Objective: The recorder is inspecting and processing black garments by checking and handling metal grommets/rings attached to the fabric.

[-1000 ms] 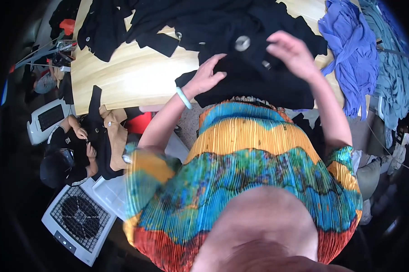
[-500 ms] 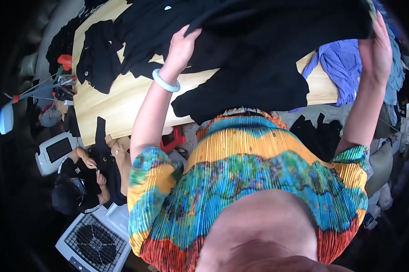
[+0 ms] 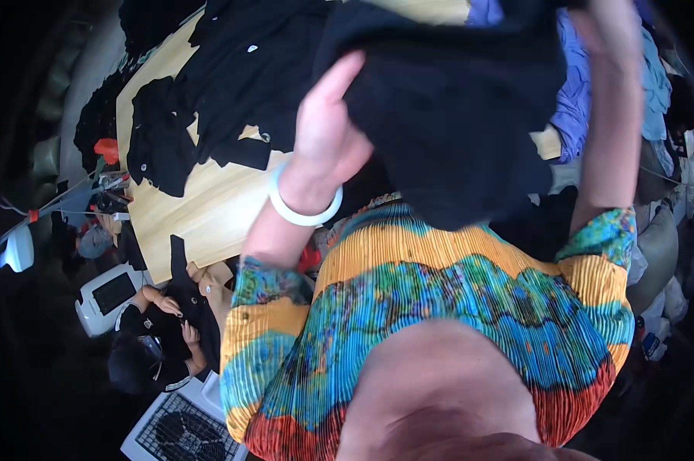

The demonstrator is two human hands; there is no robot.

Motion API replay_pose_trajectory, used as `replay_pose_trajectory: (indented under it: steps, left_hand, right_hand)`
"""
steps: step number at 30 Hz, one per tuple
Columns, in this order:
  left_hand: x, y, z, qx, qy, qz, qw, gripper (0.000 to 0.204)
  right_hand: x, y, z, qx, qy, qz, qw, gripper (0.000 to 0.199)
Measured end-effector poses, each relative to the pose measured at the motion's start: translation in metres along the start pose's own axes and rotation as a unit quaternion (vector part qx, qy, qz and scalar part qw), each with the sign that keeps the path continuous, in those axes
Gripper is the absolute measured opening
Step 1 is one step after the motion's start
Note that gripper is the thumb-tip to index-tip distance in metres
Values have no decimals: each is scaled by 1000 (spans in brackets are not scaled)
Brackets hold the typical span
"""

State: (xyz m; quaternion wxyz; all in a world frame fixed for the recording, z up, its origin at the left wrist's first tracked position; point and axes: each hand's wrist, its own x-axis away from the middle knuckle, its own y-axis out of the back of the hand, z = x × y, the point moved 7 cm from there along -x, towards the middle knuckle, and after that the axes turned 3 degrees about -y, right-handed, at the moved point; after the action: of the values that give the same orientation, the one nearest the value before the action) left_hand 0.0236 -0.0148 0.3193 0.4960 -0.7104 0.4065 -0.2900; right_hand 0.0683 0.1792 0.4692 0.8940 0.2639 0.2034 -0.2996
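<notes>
A black garment (image 3: 462, 131) hangs raised in front of my chest, its lower end close to my patterned top. My left hand (image 3: 332, 127), with a pale bangle (image 3: 305, 211) on the wrist, grips the garment's left edge; the thumb shows and the other fingers are behind the cloth. At the upper right, my right hand (image 3: 608, 34) holds the garment's far corner, blurred and partly cut off by the picture's top edge. More black garments (image 3: 247, 84) with small pale round spots lie spread over the wooden table (image 3: 201, 211) to the left.
Purple cloth (image 3: 574, 107) and light blue cloth (image 3: 654, 92) lie at the right. On the lower left sits a co-worker (image 3: 143, 357) handling dark cloth, between a white device (image 3: 109, 296) and a grille-fronted fan unit (image 3: 182, 430). A lamp (image 3: 16, 250) stands far left.
Both hands have lifted the black garment off the table and toward me. My right hand has gone up and slightly left; the garment now hangs narrower between my hands.
</notes>
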Motion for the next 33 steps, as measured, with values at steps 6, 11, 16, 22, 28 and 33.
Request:
replay_pose_trajectory:
  steps: [6, 11, 16, 22, 28, 33]
  left_hand:
    - [96, 257, 33, -316, 26, -484, 815, 37]
    - [72, 217, 19, -451, 39, -364, 814, 74]
    - [24, 187, 20, -242, 56, -290, 924, 57]
    - [-7, 150, -35, -188, -76, -251, 946, 7]
    - [-16, 116, -112, -123, -182, -252, 943, 15]
    - [-20, 131, -106, -42, -203, -209, 956, 12]
  right_hand:
    - [97, -164, -161, -40, -116, 314, 941, 16]
    - [133, -209, -174, -19, -126, 363, 923, 14]
    - [133, -213, -159, -16, -117, 377, 919, 16]
    - [151, -173, -165, 34, -65, 315, 946, 45]
    - [166, -71, -271, 321, -105, 158, 928, 22]
    - [93, -1, -257, 395, -62, 1, 917, 26]
